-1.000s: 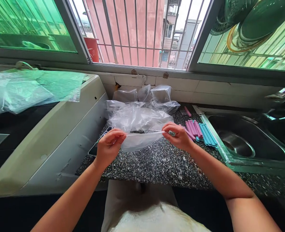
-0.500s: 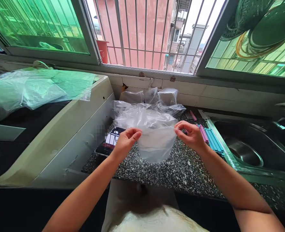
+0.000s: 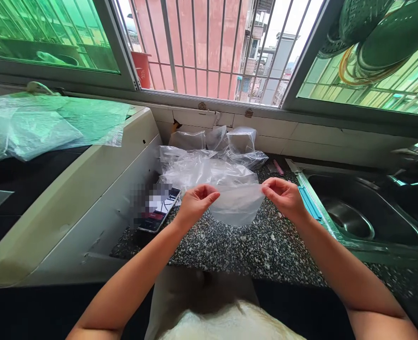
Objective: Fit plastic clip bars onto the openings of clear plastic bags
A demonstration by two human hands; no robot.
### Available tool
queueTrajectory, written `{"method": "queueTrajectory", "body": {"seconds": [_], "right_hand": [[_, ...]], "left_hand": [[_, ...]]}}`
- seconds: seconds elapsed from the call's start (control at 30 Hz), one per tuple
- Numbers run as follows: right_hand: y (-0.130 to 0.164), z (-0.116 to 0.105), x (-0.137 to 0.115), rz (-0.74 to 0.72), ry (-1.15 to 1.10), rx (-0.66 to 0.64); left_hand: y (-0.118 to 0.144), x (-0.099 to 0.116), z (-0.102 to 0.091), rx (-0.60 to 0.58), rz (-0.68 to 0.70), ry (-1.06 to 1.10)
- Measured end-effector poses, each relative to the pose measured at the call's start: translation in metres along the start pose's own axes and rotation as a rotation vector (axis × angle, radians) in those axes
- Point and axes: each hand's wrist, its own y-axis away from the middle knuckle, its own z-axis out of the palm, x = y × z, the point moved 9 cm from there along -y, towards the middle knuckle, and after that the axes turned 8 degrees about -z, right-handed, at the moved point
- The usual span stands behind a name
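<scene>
A translucent plastic bag (image 3: 238, 208) is stretched between my two hands above the speckled counter (image 3: 230, 250). My left hand (image 3: 196, 205) pinches its upper left corner, and my right hand (image 3: 285, 198) pinches the upper right corner. Just behind it lies a heap of crumpled clear plastic bags (image 3: 202, 167). To the left of my left hand rests a phone (image 3: 161, 208), its screen partly blurred out. Slim blue sealing clips (image 3: 310, 203) lie beside the sink, close to my right hand and partly hidden by it; a pink clip (image 3: 278, 167) is farther back.
At the right is a metal sink (image 3: 350, 219). On the left stands a cream-coloured appliance (image 3: 99, 189) with plastic sheeting (image 3: 53, 125) over its top. A barred window (image 3: 209, 56) is behind the counter, and green pans (image 3: 396, 38) hang at the upper right.
Both hands have shifted slightly right in the view with the bag, which is now pulled flatter and its bottom edge sits higher. The right forearm now covers the nearer pink clips.
</scene>
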Motion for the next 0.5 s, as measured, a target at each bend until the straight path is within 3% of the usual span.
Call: {"method": "queueTrajectory", "body": {"seconds": [0.37, 0.5], "right_hand": [[0.007, -0.015, 0.006, 0.033, 0.041, 0.028], [0.006, -0.018, 0.004, 0.033, 0.081, -0.074]], "left_hand": [[-0.007, 0.003, 0.010, 0.012, 0.045, -0.055], [-0.007, 0.009, 0.015, -0.012, 0.095, -0.106]]}}
